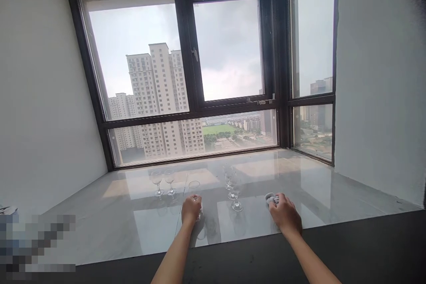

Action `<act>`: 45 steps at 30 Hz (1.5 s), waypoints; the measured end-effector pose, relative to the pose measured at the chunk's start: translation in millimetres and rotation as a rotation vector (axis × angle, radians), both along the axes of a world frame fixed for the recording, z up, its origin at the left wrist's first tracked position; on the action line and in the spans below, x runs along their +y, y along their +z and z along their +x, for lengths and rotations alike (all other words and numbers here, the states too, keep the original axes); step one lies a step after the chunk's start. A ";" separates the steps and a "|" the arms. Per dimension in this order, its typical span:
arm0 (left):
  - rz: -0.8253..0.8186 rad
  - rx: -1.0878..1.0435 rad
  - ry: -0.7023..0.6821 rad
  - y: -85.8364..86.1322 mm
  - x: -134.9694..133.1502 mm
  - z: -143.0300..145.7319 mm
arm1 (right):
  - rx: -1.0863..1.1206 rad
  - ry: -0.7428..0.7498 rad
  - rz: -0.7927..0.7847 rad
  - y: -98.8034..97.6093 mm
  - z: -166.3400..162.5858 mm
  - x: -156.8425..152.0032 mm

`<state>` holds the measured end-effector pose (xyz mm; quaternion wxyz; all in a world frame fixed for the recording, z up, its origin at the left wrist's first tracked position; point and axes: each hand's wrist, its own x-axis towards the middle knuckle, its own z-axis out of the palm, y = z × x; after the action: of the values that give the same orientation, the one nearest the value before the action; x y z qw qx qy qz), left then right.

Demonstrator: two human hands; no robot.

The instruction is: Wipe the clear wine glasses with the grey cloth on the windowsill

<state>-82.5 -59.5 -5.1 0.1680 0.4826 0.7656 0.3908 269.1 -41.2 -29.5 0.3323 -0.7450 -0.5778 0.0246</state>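
Note:
My left hand [191, 208] is closed around a clear stemmed glass [194, 184], held upright above or on the glossy sill. Its rim shows over my fist and part of its foot beside my fingers; the stem is hidden. A crumpled grey cloth [271, 198] is bunched in my closed right hand [285, 214], which is near the sill's front edge. Between my hands, several clear stemmed glasses [237, 204] stand upright in a row running away from me. Two more, a left glass [156, 183] and its neighbour [170, 183], stand side by side beyond my left hand.
The shiny grey window sill [126, 235] reflects the light and ends at a dark front edge. A dark-framed window [195, 115] rises behind it, with a white wall [372, 80] on the right. A blurred patch [36, 244] covers something at the lower left.

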 end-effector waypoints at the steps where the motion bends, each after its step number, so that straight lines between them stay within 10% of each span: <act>1: -0.001 0.005 0.003 -0.2 0.5 -0.3 | -0.003 0.003 0.002 -0.9 0.2 0.8; 45: -0.070 0.063 -0.141 9.8 1.9 -6.2 | 0.102 -0.046 0.106 -3.8 -6.2 3.2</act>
<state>-88.7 -57.6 4.7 0.1879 0.5413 0.7477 0.3357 262.9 -38.0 -33.3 0.4008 -0.7372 -0.5435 0.0240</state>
